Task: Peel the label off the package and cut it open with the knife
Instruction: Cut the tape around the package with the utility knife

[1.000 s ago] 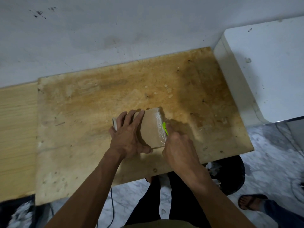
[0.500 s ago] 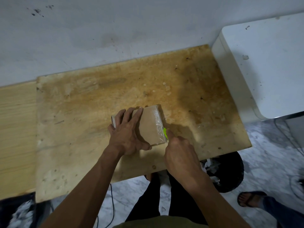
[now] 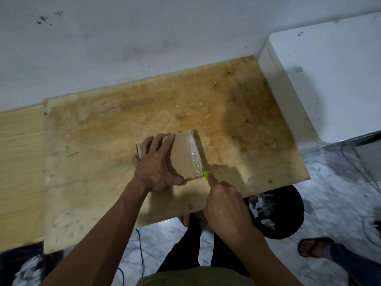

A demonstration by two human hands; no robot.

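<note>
Head view: the brown cardboard package (image 3: 183, 155) lies flat on the stained plywood board (image 3: 92, 141), a little right of its middle and toward the near edge. The left hand (image 3: 155, 162) lies spread on the package's left half, fingers reaching to its far edge and the thumb stretched along its near side. The right hand (image 3: 223, 205) is closed round the knife (image 3: 205, 175), of which only a lime-green sliver shows; the index finger runs along its back. The tip sits at the package's near right corner, by the strip of clear tape (image 3: 195, 153) along the right edge.

The blade itself is too small to make out, so I cannot tell how deep it bites. The main risk, as I judge it, is a slip: the left thumb lies near the knife's corner, and a blade that jumps out of the glossy tape could reach it. Uneven pressure from the left hand could let the package skid or turn on the board. Pushing too deep could mark the contents. A black bin (image 3: 288, 213) with paper scraps stands below the board's near right edge.
</note>
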